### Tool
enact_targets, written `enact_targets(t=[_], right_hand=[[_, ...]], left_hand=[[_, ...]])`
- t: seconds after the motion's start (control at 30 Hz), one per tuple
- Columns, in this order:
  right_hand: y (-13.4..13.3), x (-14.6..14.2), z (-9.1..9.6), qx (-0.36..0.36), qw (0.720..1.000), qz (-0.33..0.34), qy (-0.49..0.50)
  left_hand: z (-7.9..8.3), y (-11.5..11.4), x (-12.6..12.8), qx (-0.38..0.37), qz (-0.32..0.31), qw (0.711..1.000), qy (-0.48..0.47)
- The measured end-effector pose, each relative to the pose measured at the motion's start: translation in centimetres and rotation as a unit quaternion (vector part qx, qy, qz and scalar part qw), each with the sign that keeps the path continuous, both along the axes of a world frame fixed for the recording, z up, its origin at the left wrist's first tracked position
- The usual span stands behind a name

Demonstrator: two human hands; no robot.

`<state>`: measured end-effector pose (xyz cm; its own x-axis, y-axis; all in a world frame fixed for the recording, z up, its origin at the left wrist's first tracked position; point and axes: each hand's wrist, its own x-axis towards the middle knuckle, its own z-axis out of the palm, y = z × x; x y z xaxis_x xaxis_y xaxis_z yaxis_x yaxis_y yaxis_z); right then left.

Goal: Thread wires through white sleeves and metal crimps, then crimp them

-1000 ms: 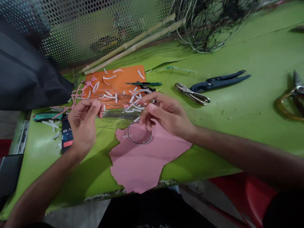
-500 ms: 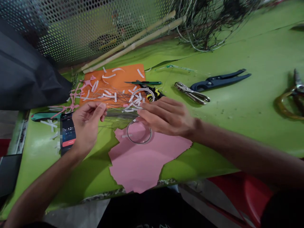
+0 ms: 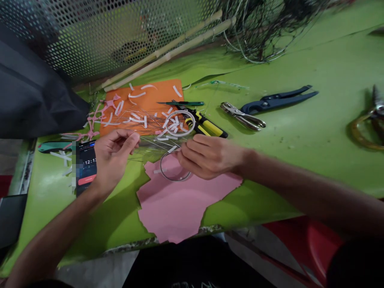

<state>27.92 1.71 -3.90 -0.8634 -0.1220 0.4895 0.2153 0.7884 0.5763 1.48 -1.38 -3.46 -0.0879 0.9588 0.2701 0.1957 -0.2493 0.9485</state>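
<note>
My left hand (image 3: 117, 151) is raised over the left side of the work area, thumb and forefinger pinched together. Anything between those fingertips is too fine to make out. My right hand (image 3: 207, 157) has its fingers curled in a pinch above a clear thin-rimmed ring (image 3: 175, 181), covering part of its right side. Whether it grips the ring or a thin strand is unclear. Beneath lies torn-edged pink paper (image 3: 177, 212). Thin clear strands (image 3: 150, 145) stretch between the hands' positions. Just beyond my right fingertips sits a white ring (image 3: 180, 136).
White paper strips (image 3: 138, 119) litter an orange sheet (image 3: 165, 90). Yellow-and-black handled pliers (image 3: 213, 127), a green craft knife (image 3: 192, 104), a metal hole punch (image 3: 243, 117) and blue pruners (image 3: 279, 100) lie behind. A phone (image 3: 86, 168) rests left; bamboo sticks (image 3: 180, 52) lean at the back.
My right hand has drawn down and slightly right, away from the white ring, with its fingers curling tighter. The pliers' handles now show. My left hand has shifted slightly right.
</note>
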Motion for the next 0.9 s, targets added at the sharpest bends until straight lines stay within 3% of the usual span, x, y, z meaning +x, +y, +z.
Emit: enact_targets(t=[0.23,0.6,0.9], right_hand=[[-0.36,0.04,0.11,-0.025,0.999,0.038,0.000],[-0.86,-0.11,0.53,-0.023,1.000,0.002,-0.009],[-0.74,-0.25,0.13,-0.041,0.999,0.035,-0.007]], left_hand=[[-0.03,-0.03,0.13,-0.037,-0.021,0.999,-0.023],[0.14,0.21,0.07,-0.062,-0.013,0.998,-0.019],[0.26,0.15,0.22,-0.080,-0.011,0.996,-0.033]])
